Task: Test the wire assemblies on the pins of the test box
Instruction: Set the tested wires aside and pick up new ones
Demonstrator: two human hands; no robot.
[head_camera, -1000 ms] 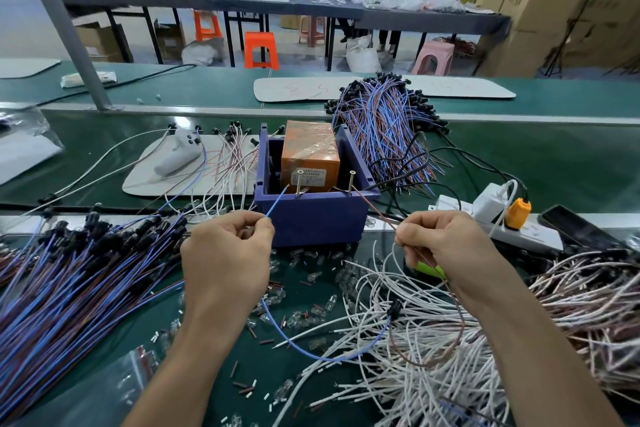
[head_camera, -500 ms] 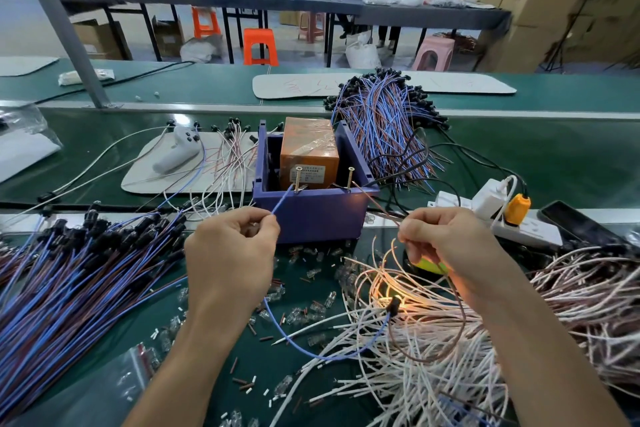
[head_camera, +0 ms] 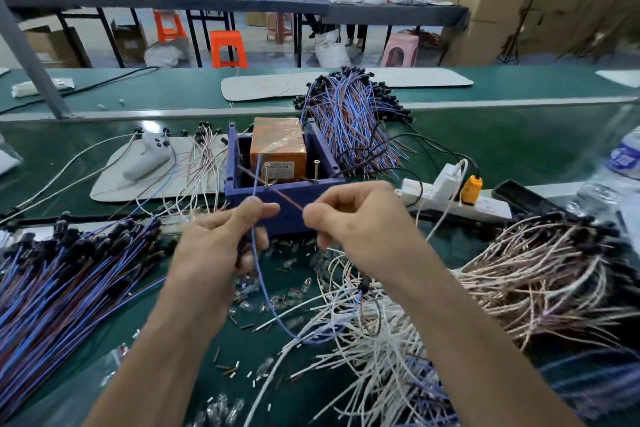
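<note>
Both hands are raised just in front of the purple box [head_camera: 287, 215], which stands on the green table [head_camera: 519, 156] with an orange block [head_camera: 277, 146] inside it and two upright pins [head_camera: 266, 174] at its near edge. The left hand [head_camera: 221, 243] pinches the blue wire [head_camera: 258, 170] between thumb and forefinger, its other fingers curled beneath. The wire's free end stands up over the box. The right hand [head_camera: 356, 215] pinches the brown wire [head_camera: 287, 198] the same way, and that end slants up and left across the blue one, close by the left pin; whether either touches a pin cannot be told. Below the hands both wires loop down to a small black body [head_camera: 363, 284] over the white wire pile [head_camera: 374, 367]. A blue-and-brown pile [head_camera: 52, 295] lies left, and another [head_camera: 349, 125] behind the box.
</note>
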